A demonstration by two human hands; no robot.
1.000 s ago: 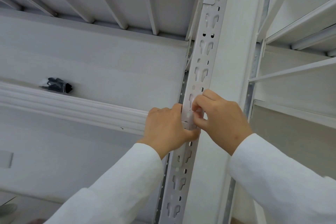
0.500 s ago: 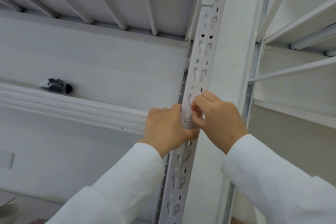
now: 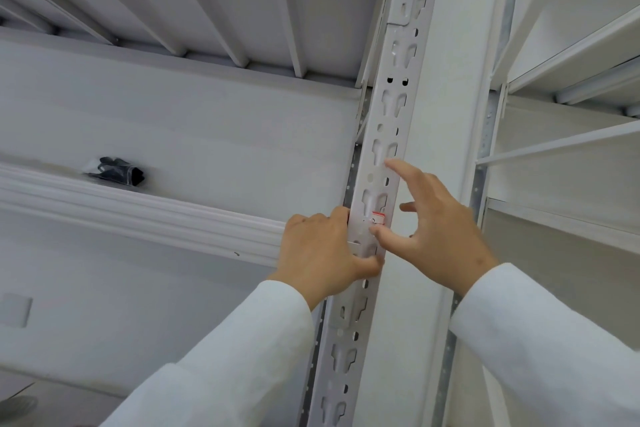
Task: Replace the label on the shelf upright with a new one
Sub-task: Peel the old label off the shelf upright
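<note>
You see the shelf upright (image 3: 388,135), a white metal post with rows of keyhole slots and round holes, which leans a little to the right toward its top. On its front face sits the label (image 3: 378,218), a small white sticker with a red band along its upper edge. Its print is too small to read.

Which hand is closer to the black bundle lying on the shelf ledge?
Left. The left hand grips the perforated white shelf upright, right of the black bundle; the right hand is beyond the upright.

black bagged item (image 3: 116,172) on ledge (image 3: 138,215), white wall (image 3: 207,135)
</note>
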